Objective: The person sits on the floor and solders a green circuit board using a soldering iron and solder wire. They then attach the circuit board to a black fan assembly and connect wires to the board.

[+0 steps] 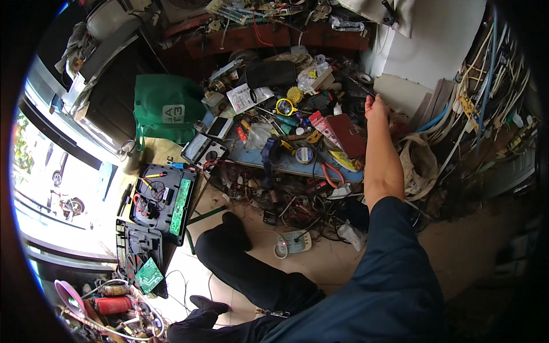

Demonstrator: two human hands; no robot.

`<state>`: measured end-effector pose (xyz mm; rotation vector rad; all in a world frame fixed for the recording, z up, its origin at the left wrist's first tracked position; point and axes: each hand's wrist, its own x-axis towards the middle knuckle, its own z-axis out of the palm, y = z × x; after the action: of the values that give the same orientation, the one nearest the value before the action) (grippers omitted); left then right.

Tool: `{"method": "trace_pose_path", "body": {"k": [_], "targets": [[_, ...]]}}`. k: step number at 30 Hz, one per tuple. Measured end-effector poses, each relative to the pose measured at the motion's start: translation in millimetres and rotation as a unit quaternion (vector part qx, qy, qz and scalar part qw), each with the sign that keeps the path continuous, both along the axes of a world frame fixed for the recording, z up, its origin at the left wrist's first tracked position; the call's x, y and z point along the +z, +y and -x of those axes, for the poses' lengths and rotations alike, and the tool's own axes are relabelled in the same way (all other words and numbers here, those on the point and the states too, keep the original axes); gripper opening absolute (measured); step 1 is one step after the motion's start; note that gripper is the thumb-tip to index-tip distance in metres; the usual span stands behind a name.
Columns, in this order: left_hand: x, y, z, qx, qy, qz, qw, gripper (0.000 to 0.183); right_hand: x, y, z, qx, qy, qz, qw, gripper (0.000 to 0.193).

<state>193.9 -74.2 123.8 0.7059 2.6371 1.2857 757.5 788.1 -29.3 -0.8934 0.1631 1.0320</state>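
My right arm reaches forward to the far right of a cluttered blue workbench point(297, 163). My right hand point(376, 107) is closed around a slim tool point(366, 90) with a dark grip and a thin shaft pointing up and left. Blur and small size hide its exact kind. A brown-red flat case point(346, 136) and a pink-and-white box point(324, 128) lie just left of my forearm. Behind the hand, a roll of tape point(364, 78) rests near the wall. No part of my left hand shows.
Left of my knees lies an opened black device housing point(154, 197) with a green circuit board point(182, 206). An analog multimeter point(201, 150), a green bag point(166, 108) and red-handled pliers point(331, 174) are nearby. Tangled cables hang at right; a power strip point(296, 242) sits on the floor.
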Motion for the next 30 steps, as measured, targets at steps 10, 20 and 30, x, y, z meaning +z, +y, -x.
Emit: {"method": "trace_pose_path", "body": {"k": [10, 20, 30], "targets": [[-73.1, 59.2, -25.7, -0.154, -0.125, 0.012, 0.980, 0.025, 24.6, -29.8, 8.1, 0.094, -0.091, -0.101, 0.986, 0.025], [-58.4, 285.7, -122.9, -0.086, -0.491, -0.317, 0.807, 0.019, 115.2, -496.7, 276.9, 0.600, -0.498, -0.339, 0.525, 0.050], [-82.0, 292.7, -114.9, -0.104, -0.558, -0.479, 0.670, 0.012, 73.8, -516.6, 329.9, 0.607, -0.264, -0.227, 0.714, 0.050]]}}
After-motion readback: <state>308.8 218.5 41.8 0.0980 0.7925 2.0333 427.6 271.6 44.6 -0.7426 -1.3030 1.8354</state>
